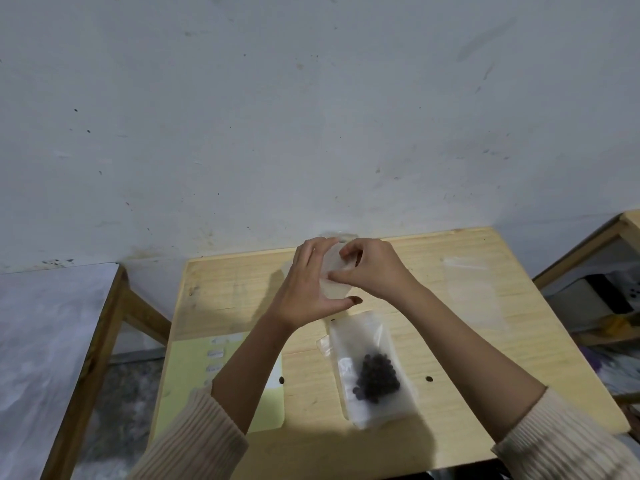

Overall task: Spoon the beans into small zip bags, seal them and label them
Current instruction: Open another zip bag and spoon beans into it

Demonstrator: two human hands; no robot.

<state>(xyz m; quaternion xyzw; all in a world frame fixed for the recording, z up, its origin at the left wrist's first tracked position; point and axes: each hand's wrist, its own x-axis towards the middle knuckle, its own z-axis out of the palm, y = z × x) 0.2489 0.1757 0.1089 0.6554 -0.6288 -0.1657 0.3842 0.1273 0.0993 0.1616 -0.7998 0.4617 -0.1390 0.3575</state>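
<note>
Your hands meet above the far middle of the pale wooden surface (485,393), both clamped on one small translucent whitish plastic piece (330,284): your left hand (308,285) grips it from the left, thumb below, and your right hand (372,268) pinches its right edge. Nearer you a clear zip bag (360,341) lies flat, with dark round beans (375,375) inside. An empty clear plastic bag (472,292) lies far right, and a pale yellow-green label sheet (194,368) lies left
</note>
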